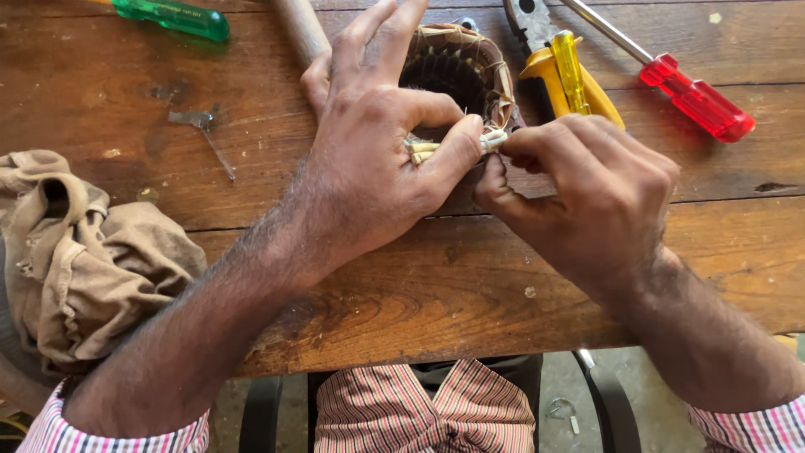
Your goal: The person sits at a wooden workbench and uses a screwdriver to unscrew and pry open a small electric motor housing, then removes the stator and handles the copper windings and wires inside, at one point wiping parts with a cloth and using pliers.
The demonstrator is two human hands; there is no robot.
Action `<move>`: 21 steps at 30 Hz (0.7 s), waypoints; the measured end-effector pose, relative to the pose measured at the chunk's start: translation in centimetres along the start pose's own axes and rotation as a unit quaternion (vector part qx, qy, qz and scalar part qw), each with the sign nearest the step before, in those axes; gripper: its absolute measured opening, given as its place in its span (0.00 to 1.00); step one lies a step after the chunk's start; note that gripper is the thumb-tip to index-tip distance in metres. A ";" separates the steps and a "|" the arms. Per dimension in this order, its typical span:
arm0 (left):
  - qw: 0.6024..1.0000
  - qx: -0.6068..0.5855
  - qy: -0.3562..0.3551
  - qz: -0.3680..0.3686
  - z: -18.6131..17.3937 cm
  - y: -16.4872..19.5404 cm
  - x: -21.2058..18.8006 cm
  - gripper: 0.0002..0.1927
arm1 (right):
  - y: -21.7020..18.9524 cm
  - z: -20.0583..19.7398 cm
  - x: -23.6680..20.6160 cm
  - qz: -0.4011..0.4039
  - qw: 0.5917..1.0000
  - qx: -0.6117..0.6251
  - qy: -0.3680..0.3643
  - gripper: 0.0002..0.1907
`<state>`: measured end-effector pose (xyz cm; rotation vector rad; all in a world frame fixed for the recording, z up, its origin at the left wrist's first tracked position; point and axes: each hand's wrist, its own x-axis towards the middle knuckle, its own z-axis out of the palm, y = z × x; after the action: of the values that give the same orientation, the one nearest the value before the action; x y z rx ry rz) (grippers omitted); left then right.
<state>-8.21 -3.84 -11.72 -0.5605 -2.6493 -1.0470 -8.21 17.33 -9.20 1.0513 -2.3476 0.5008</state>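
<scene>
Nearest the camera: striped sleeves and lap at the bottom of my view, with both forearms running up to the grip.
Left hand [377, 159]: I saw thumb and forefinger pinched shut on the pale wire ends [419, 151], the other fingers spread and resting over the round winding core [457, 75].
Right hand [595, 193]: curled closed, its fingertips pinching the far end of the same pale ends just right of the left thumb; I could not tell whether it also held a small tool.
Where the work sat: the core lay on the wooden table [419, 285], directly above the grip and touching the left fingers; the wire ends stuck out of its near side.
Step in hand: by my judgement, working the lead ends between both pinches, twisting or stripping them.
Next move calls for: a steady left pinch while the right fingers turn or pull, in small motions.
Above-right of the grip: yellow-handled pliers [579, 84] just beside the core, and a red screwdriver [696, 96] further right.
Above-left: a wooden handle [302, 29] beside the left hand; a green screwdriver [172, 17] well apart.
Left of the grip: a small metal piece [205, 130] and a crumpled brown cloth [84, 260].
Open room: bare wood below the grip, down to the table's near edge.
</scene>
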 end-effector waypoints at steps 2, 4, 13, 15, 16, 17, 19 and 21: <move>1.000 0.000 0.002 0.005 0.0 0.0 0.0 0.13 | 0.1 0.0 0.1 -0.007 1.000 0.002 0.004 0.09; 1.000 0.005 0.003 0.009 0.0 0.0 0.0 0.13 | 0.1 -0.1 0.2 -0.008 1.000 -0.001 0.005 0.09; 1.000 0.009 0.012 0.008 0.2 -0.1 0.0 0.13 | -0.6 -0.6 0.3 0.011 1.000 0.000 -0.009 0.09; 1.000 0.004 0.014 0.008 0.3 -0.1 0.1 0.13 | -0.7 -0.6 0.3 0.013 1.000 -0.002 -0.006 0.08; 1.000 0.004 0.017 0.009 0.3 -0.1 0.1 0.13 | -0.7 -0.5 0.2 0.012 1.000 0.002 -0.001 0.08; 1.000 0.005 0.021 0.013 0.3 -0.1 0.2 0.13 | -0.8 -0.5 0.1 0.012 1.000 0.005 0.005 0.08; 1.000 0.010 0.023 0.012 0.3 -0.1 0.2 0.13 | -0.8 -0.4 0.0 0.015 1.000 0.012 0.009 0.07; 1.000 0.010 0.024 0.010 0.3 0.0 0.3 0.13 | -0.8 -0.3 -0.1 0.022 1.000 0.020 0.002 0.07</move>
<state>-8.47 -3.57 -11.85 -0.5507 -2.6045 -1.0147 -7.43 17.09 -8.94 1.0167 -2.3716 0.5677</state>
